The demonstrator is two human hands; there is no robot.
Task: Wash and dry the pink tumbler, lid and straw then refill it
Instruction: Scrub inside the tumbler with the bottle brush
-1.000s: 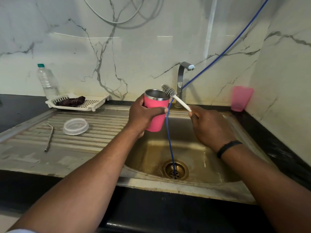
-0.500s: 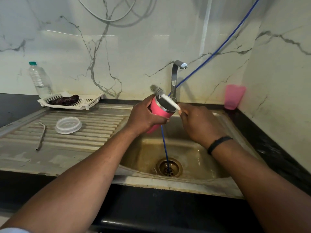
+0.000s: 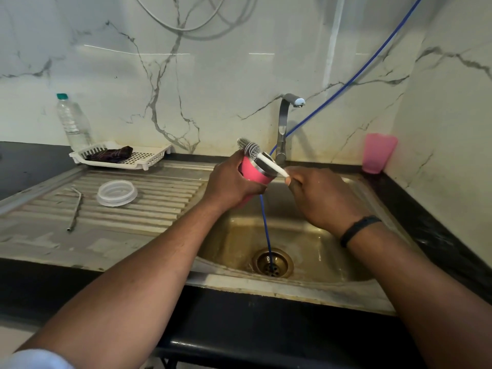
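Hands (image 3: 279, 185) hold tumbler (image 3: 254, 173), brush (image 3: 250, 148)

The left hand (image 3: 231, 182) grips a pink tumbler with a bare steel rim (image 3: 254, 174), its coat matt; the right hand (image 3: 318, 198) holds a white plastic-handled bristle brush (image 3: 269, 163); below both, the dull, stained steel sink (image 3: 306, 286); left of the hands, a translucent plastic round lid (image 3: 117, 193) and thin metal straw (image 3: 76, 209); glossy black desk (image 3: 426, 222) right.
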